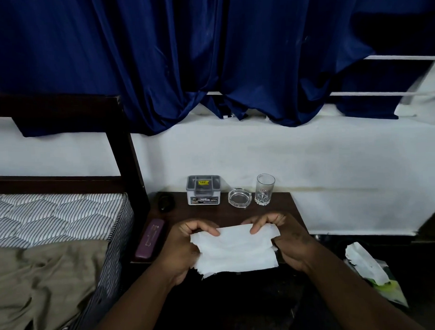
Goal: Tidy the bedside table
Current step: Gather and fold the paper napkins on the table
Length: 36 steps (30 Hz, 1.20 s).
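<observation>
Tissue (235, 248): stretched flat over table (282, 202) front edge, left hand (187, 249) and right hand (285, 239) each pinched shut on an end, likely readying a wipe. Box (203, 190), ashtray (239, 197), glass (265, 189): lined along back edge.

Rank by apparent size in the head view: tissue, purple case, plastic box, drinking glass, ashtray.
1. tissue, though nearest the camera
2. purple case
3. plastic box
4. drinking glass and ashtray: too alike to rank

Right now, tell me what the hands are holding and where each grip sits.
Both hold one white tissue above the bedside table. The left hand grips its left edge, the right hand its right edge, thumbs on top.
</observation>
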Tool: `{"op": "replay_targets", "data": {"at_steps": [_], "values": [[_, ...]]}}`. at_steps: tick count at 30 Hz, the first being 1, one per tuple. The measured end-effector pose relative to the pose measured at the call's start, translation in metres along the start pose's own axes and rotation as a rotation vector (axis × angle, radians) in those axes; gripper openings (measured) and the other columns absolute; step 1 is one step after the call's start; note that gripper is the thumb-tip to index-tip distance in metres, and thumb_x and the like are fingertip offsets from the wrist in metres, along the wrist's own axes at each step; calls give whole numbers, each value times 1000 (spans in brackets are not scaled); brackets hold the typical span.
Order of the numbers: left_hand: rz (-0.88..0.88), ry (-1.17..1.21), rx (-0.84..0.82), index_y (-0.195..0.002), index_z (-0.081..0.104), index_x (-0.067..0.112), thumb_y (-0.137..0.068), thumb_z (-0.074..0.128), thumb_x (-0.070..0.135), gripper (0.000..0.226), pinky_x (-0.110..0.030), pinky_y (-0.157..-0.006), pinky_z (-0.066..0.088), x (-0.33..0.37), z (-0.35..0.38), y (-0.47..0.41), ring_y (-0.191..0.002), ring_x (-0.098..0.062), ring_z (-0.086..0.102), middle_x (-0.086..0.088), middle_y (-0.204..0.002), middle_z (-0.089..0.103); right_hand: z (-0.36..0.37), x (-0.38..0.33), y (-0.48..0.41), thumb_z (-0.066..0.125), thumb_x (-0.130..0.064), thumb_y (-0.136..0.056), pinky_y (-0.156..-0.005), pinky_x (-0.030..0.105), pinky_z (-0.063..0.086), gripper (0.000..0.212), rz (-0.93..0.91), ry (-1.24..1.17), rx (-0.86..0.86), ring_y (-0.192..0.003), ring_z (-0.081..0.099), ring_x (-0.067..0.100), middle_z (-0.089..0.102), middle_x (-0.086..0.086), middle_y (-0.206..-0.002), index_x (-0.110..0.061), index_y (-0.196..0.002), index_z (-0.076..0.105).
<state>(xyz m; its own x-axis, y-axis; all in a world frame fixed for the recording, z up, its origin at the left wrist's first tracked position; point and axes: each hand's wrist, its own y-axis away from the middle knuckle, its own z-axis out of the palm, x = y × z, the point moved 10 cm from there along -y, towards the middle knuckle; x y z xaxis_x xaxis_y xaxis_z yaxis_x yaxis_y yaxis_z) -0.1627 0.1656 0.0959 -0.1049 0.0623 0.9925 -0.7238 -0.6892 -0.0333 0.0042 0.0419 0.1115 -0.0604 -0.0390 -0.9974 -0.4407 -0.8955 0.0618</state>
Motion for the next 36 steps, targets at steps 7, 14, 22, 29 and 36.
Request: {"op": "replay_targets", "data": {"at_steps": [7,14,22,29,36], "values": [[-210,-25,0,-60,67,10,-85,41,-19,47,-30,-60,56,-18,-20,-7,-70,-21,64,-14,-79,67,-19,-24,-14,43,8,-62,-47,20,44,31,-55,175,-49,-96,72,35,76,16,-109,-1,-72,72],[-171,-55,-13,-97,68,6,-94,65,11,7,-35,-90,51,-4,-7,-30,-101,-20,69,-7,-108,79,13,-73,-38,47,14,-54,-77,18,54,35,-72,534,-341,-97,73,4,77,-2,-98,5,-75,74],[-370,77,-251,-123,67,-2,-78,83,18,52,-39,-91,55,-14,22,-32,-105,-32,69,-23,-123,72,16,-77,-60,44,21,-66,-101,55,54,49,-5,329,-334,-114,69,36,75,18,-115,-1,-93,79],[-413,536,-295,-96,78,4,-31,106,15,71,-31,-47,57,-15,34,-28,-57,-22,70,-15,-80,75,-4,-74,-55,44,0,-100,-72,33,61,49,122,-314,-365,-86,71,24,67,18,-126,-20,-144,56],[-538,620,-424,-89,68,6,-40,104,9,61,-28,-43,52,-34,61,-22,-47,-21,61,-15,-72,62,23,-57,-59,49,7,-101,-101,43,57,37,130,209,-436,-113,72,21,74,6,-123,0,-137,54]]}}
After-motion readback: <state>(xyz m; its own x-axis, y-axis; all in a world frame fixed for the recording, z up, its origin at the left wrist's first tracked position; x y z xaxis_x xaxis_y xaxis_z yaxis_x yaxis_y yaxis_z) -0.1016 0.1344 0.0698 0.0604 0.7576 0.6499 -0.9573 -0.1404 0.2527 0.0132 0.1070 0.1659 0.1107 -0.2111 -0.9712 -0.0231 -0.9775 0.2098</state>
